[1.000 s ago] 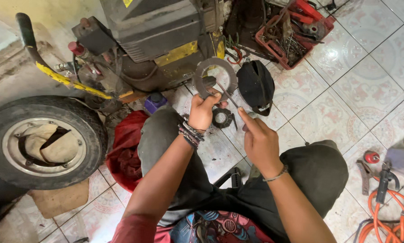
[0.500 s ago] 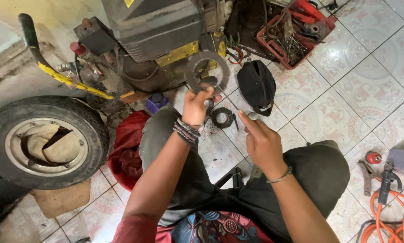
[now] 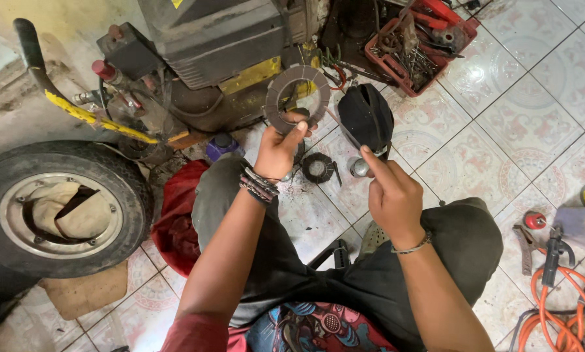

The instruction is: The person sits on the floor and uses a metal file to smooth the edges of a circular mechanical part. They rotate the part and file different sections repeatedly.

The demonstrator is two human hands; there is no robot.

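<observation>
— Glossy patterned floor tiles (image 3: 501, 130) all around you, and you're sitting right on them?

— Yes, low down beside the compressor (image 3: 214, 45), which is my landmark for everything. My left hand (image 3: 278, 151) is closed on the bottom edge of a flat ring disc (image 3: 297, 99), thumb over the rim, raised in front of the compressor's yellow trim. I judge I hold it by the edge so both faces stay bare and I can look through the hole.

— What is it made of?

— Dull grey-brown, rough and matte like a friction facing, with fine radial marks. Thin, wide hole, perfectly round.

— And the other hand?

— My right hand (image 3: 393, 195) holds nothing; the forefinger is out, the other fingers loosely curled, hanging below and right of the disc, apart from it.

— What lies under them?

— On the tile in front of the compressor: a small dark round part (image 3: 317, 167), a shiny metal cap (image 3: 359, 167) just beside it, and a black cap-shaped cloth thing (image 3: 365, 116) further right. Right of the compressor, a red tray (image 3: 465, 36) of rusty bits. Left of it, a worn rubber wheel (image 3: 61, 207) with a rag stuffed in its hub.
</observation>
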